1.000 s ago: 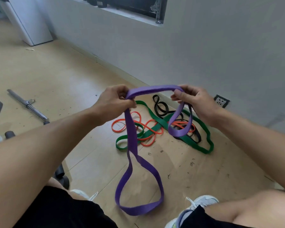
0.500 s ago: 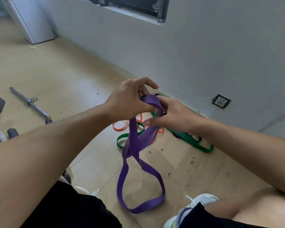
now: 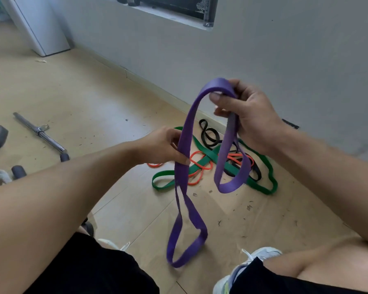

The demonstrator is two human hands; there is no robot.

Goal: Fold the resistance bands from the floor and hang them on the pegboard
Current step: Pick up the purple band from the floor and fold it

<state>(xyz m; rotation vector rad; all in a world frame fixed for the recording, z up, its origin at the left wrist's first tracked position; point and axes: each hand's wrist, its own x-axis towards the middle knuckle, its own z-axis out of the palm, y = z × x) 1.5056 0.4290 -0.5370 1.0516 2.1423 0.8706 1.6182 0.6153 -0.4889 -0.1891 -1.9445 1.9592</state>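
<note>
Four resistance bands: one purple (image 3: 182, 172), one green (image 3: 210, 154), one orange (image 3: 197, 164), one black (image 3: 209, 134).

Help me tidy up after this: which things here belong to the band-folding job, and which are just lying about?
Job:
purple band, held by both hands
green band
orange band
black band

Lying about:
metal bar
white cabinet
wall socket

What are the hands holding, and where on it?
Both hold the purple band. The right hand grips its folded top; the left hand pinches the long strands lower down.
</note>
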